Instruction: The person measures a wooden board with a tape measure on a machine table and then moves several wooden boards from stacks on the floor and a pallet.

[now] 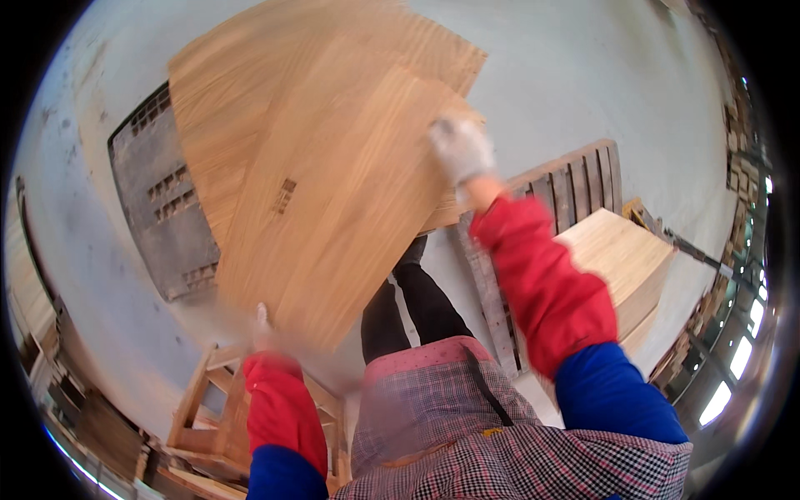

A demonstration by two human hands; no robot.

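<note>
Both gloved hands grip a large wooden sheet (333,192) — right hand (460,150) closed on its far edge, left hand (262,321) (blurred) on the near corner — its long axis running between them.

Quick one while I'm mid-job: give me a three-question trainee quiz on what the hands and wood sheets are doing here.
1. True or false: the right hand wears a pale work glove and grips the far edge of the thin wood sheet.
2. Multiple choice: where does the left hand meet that sheet? A) its top corner B) its lower near edge C) not at all
3. Fill in: to the person's right, a stack of pale boards rests by a grey slatted ______.

Key: 1 true; 2 B; 3 pallet.
</note>
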